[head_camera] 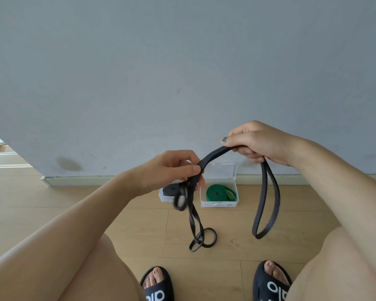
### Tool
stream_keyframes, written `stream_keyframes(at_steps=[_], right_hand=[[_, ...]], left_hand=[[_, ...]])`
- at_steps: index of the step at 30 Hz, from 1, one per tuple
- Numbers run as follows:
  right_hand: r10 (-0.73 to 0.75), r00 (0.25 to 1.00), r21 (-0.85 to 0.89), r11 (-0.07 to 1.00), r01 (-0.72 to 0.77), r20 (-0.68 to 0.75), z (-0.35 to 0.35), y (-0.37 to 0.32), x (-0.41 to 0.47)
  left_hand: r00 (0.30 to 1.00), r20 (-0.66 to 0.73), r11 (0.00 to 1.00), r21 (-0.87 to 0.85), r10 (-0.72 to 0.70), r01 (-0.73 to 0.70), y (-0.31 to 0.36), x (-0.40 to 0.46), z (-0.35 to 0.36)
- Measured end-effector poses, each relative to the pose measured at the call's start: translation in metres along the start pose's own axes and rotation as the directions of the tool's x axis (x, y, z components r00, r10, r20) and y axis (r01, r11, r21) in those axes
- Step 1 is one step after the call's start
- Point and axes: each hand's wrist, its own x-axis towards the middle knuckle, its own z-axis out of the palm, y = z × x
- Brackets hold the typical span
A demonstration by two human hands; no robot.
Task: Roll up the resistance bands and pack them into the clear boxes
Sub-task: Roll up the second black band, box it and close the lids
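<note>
A long black resistance band [213, 156] stretches between both my hands. My left hand [172, 168] pinches it, and tangled loops hang from that hand down to the floor. My right hand [256, 142] is closed on the band higher up, with a long loop dangling below it. On the floor by the wall stands an open clear box [219, 204] holding a rolled green band [220, 193]. A second clear box [164, 197] with a rolled black band [170, 190] sits to its left, partly hidden behind my left hand.
A grey wall [182, 72] with a white skirting board [78, 180] runs just behind the boxes. The floor is light wood [226, 222]. My knees and my feet in black slippers [269, 283] fill the bottom of the view.
</note>
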Motion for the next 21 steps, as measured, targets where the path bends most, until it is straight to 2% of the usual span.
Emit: stream_keyframes(at_steps=[4,8,10,14,18,21], right_hand=[[0.068,0.993,-0.183,0.982,-0.049,0.094,0.001,0.002,-0.004],[0.087,0.986,-0.175,0.983,-0.061,0.144,0.008,-0.002,-0.006],[0.043,0.985,-0.159,0.987,-0.016,0.166,0.014,-0.005,-0.004],[-0.037,0.984,-0.256,0.963,0.083,0.177,0.027,-0.007,0.0],[-0.051,0.988,-0.074,0.995,0.063,0.145,0.026,-0.007,0.002],[-0.04,0.994,-0.03,0.999,0.043,0.105,0.021,-0.006,0.005]], left_hand=[[1.0,0.014,1.0,0.009,-0.021,0.021,0.001,0.0,-0.001],[0.999,-0.001,0.996,0.084,-0.035,0.035,0.006,0.002,0.002],[0.999,0.017,0.992,0.125,-0.031,0.029,0.008,0.004,0.005],[0.999,0.027,0.99,0.137,-0.029,0.025,0.007,0.006,0.009],[0.999,-0.029,0.986,0.159,-0.043,0.047,0.002,0.007,0.004],[0.995,-0.098,0.973,0.228,-0.021,0.043,-0.007,0.009,0.001]])
